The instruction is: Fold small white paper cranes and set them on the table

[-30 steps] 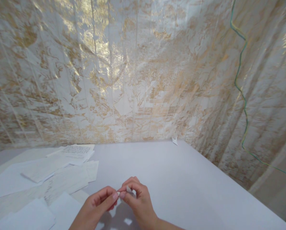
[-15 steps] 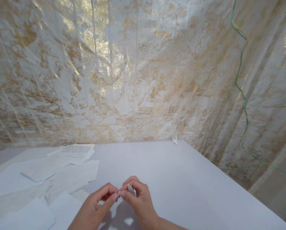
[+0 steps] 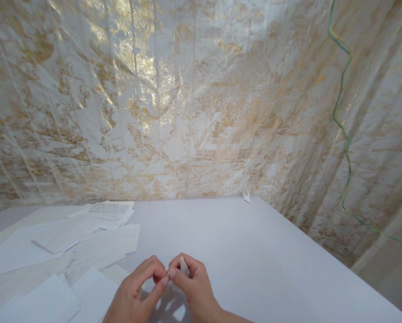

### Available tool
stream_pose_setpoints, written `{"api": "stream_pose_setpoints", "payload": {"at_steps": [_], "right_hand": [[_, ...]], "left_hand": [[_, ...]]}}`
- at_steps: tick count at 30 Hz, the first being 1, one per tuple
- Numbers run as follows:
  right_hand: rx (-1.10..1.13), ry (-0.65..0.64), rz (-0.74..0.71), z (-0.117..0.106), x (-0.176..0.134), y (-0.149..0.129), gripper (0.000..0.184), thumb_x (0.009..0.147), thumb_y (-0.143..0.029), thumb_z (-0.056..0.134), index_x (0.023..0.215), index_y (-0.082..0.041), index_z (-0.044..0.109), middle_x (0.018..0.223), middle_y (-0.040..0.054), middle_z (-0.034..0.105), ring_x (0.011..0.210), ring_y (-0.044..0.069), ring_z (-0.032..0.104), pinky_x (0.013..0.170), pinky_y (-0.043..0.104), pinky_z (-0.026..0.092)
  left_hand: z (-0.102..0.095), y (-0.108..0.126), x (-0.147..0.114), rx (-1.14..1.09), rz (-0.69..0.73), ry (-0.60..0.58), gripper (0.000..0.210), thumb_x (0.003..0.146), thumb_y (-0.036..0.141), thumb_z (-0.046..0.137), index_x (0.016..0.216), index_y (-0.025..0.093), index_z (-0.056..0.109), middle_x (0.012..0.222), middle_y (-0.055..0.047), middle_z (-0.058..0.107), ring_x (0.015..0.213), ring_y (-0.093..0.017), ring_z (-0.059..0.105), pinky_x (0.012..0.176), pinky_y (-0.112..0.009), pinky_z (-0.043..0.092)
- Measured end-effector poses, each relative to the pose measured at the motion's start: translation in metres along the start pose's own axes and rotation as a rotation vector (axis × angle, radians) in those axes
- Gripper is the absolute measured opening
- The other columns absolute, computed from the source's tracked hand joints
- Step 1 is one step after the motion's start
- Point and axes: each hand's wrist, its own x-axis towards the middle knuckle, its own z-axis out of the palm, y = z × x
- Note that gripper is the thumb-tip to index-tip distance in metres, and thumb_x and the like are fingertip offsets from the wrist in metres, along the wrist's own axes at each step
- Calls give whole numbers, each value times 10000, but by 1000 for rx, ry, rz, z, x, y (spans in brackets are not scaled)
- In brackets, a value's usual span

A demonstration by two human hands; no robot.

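Observation:
A small piece of folded white paper (image 3: 183, 265) is pinched in my right hand (image 3: 196, 282), and one pointed part of it sticks up between thumb and fingers. My left hand (image 3: 142, 285) meets it fingertip to fingertip, thumb and index finger closed on the paper's near end. Most of the paper is hidden by the fingers, so its full shape does not show. Both hands are held above the white tabletop (image 3: 248, 260), their shadows falling below them.
Loose sheets of paper (image 3: 83, 251), some with writing, overlap on the left of the table. A small folded paper shape (image 3: 246, 198) stands at the far right corner. Behind hangs a shiny gold-patterned covering (image 3: 187, 112); a green cord (image 3: 347, 157) runs down at right.
My left hand has shifted slightly right and its fingers are more bent. The right-hand fingers have curled a little lower around the paper. The view has moved slightly.

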Motion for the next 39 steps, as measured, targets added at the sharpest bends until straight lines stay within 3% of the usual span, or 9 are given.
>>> {"api": "stream_pose_setpoints", "payload": {"at_steps": [3,7,13,20,29,35,39], "right_hand": [[65,28,83,2,-1,6,447,648,-561,827,634,-188,582,548,-63,431,514,97,315,551,258,262],[186,61,123,3,-3,11,454,627,-558,849,679,-173,615,577,-35,520,520,105,395,561,253,319],[215,23,73,3,-2,13,423,653,-536,860,707,-167,662,630,-12,569,594,130,463,632,272,365],[174,30,17,-5,8,18,542,691,-634,801,968,-197,640,659,-50,523,553,113,439,552,237,321],[33,-44,-124,-10,7,9,412,805,-445,743,1092,-237,531,649,-93,414,552,113,350,538,231,266],[-114,-57,-149,-12,4,4,210,870,-407,633,922,-203,630,681,-46,469,629,139,419,604,255,327],[-232,-95,-199,-12,2,-4,217,894,-307,525,816,-192,693,721,-2,539,681,157,488,674,281,368]], "left_hand": [[2,-2,-2,5,-6,27,294,849,438,578,623,257,531,667,45,526,665,-180,528,667,-256,392],[7,-5,-3,30,-26,67,191,812,390,577,667,266,562,675,40,551,685,-189,511,681,-265,395],[10,-16,-1,12,-87,59,264,806,447,612,627,257,572,650,39,557,667,-192,521,678,-277,392],[2,-27,8,-128,-219,57,418,744,605,670,578,234,572,568,43,531,616,-173,492,608,-259,382],[5,-40,10,-330,-318,-4,546,699,724,681,599,222,494,583,86,346,566,-123,340,545,-242,263],[4,-46,12,-381,-380,-35,536,662,687,726,577,212,493,549,86,392,536,-110,345,550,-241,233],[-3,-47,15,-395,-431,-30,489,685,637,731,586,198,542,558,79,426,548,-115,386,575,-241,291]]}}
